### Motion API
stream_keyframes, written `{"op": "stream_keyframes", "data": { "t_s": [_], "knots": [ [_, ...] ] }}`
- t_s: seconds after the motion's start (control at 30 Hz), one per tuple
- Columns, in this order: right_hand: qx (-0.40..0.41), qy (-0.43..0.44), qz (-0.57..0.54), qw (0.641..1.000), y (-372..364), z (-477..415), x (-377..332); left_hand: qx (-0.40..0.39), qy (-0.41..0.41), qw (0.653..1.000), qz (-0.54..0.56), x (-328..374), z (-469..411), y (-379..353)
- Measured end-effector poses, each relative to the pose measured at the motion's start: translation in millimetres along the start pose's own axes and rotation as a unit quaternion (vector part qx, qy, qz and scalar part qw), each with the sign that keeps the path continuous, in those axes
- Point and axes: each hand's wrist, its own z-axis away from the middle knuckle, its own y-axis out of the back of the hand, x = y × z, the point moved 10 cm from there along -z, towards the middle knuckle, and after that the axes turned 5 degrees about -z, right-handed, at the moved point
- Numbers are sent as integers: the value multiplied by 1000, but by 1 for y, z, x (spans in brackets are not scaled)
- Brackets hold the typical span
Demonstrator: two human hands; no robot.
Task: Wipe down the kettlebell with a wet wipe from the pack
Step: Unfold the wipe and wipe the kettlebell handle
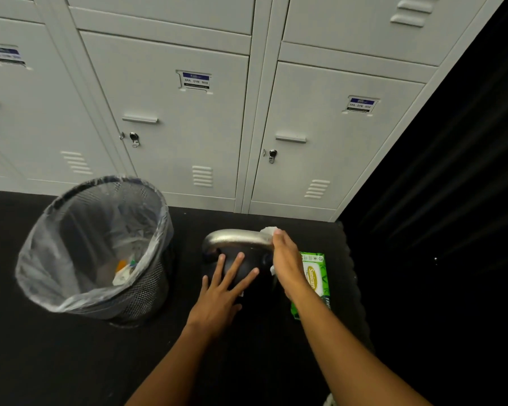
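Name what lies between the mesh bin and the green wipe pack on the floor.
In the head view, the kettlebell sits between the bin and the wipe pack, with both hands on it: left hand flat, right hand wiping.

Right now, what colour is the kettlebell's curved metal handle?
Silver-grey curved metal handle, seen in head view.

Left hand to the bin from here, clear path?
Probably yes. The left hand rests open on the kettlebell, the bin stands just to its left, and only bare floor lies between them.
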Motion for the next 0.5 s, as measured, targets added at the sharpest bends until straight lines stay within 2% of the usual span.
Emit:
{"op": "stream_keyframes", "data": {
  "t_s": [0.1, 0.13, 0.2, 0.27, 0.33, 0.43, 0.5],
  "knots": [
    [31, 138, 34, 989, -2, 24, -11, -2, 2, 1000, -5, 0, 0, -1],
    [38, 170, 17, 984, -3, 35, -7, 1, 5, 1000, -6, 1, 0, -1],
    [63, 188, -93, 976, -1, 55, 4, 2, 11, 1000, -12, 1, 1, -1],
    [66, 131, -233, 961, 0, 58, 16, 1, 13, 1000, -10, 1, 1, -1],
    [58, 29, -291, 955, -1, 42, 32, 1, 12, 1000, -2, 1, 0, -1],
    [45, -134, -174, 975, 11, 17, 47, 5, 16, 1000, 4, 1, 0, 0],
    [1, -165, -107, 980, 9, 4, 38, 3, 18, 1000, 0, 1, 1, 0]
  ]
}}
